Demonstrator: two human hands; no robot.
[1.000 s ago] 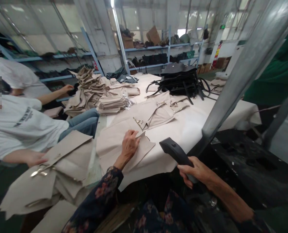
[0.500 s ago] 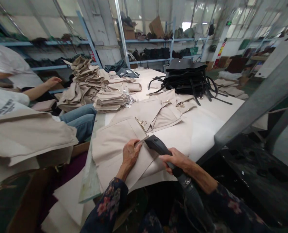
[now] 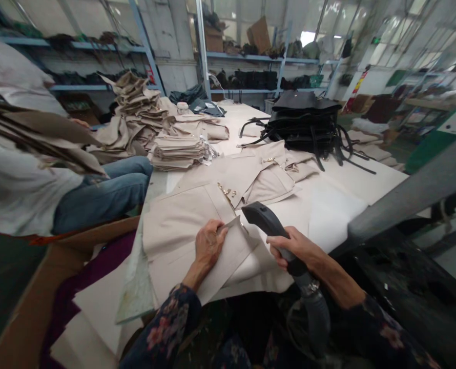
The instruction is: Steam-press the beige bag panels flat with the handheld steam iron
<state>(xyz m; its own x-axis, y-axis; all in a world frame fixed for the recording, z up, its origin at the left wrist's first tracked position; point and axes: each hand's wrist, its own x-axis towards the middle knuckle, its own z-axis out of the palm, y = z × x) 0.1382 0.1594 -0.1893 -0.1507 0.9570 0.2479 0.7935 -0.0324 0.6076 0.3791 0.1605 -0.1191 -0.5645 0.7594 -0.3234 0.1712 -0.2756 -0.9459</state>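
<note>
My left hand pinches the folded edge of a beige bag panel spread on the near part of the table. A raised corner of the beige material stands by its fingertips. In my right hand is a black handheld tool with a curved head and a hose running down from its handle; its exact kind is unclear. The tool's head hovers just right of that corner, apart from it. Gold metal fittings lie along the panel's far edge. Another beige piece lies behind it.
Several black bags with straps are stacked at the back right. Beige pieces form a stack and a tall heap on the left. A seated person handles beige pieces there. A grey metal bar slants along the right.
My right hand has drawn the tool slightly right, away from the panel's edge. My left hand keeps its hold. The person at left has lifted the beige pieces.
</note>
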